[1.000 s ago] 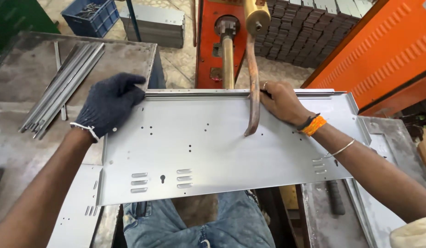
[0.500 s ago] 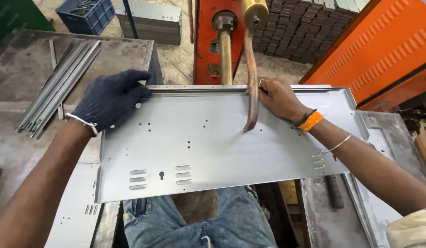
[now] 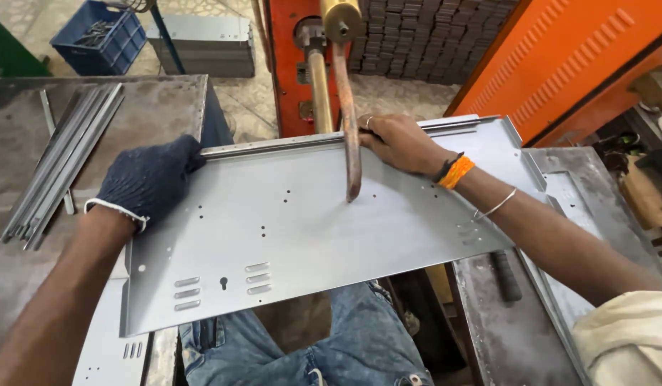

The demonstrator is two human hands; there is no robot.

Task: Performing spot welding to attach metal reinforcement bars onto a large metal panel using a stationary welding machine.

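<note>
A grey sheet-metal panel (image 3: pixel 309 236) with punched holes and slots lies across my lap, under the curved rusty arm (image 3: pixel 349 121) of an orange welding machine (image 3: pixel 291 64). My left hand (image 3: pixel 151 180), in a dark blue glove, grips the panel's far left corner. My right hand (image 3: pixel 396 141), bare, with a ring and an orange wristband, clamps the far edge, where a thin metal strip (image 3: pixel 274 146) runs along the fold. The arm's tip hangs just above the panel, right beside my right hand.
Long metal strips (image 3: pixel 59 161) lie on the steel table (image 3: pixel 131 107) at left. More panels sit at lower left (image 3: pixel 106 343) and right (image 3: pixel 566 193). A blue crate (image 3: pixel 95 32) and stacked parts stand on the floor behind. An orange cabinet (image 3: pixel 559 57) is at right.
The panel has swung slightly, with its left end nearer me and its right end farther away. Both hands keep their hold on its far edge and moved with it.
</note>
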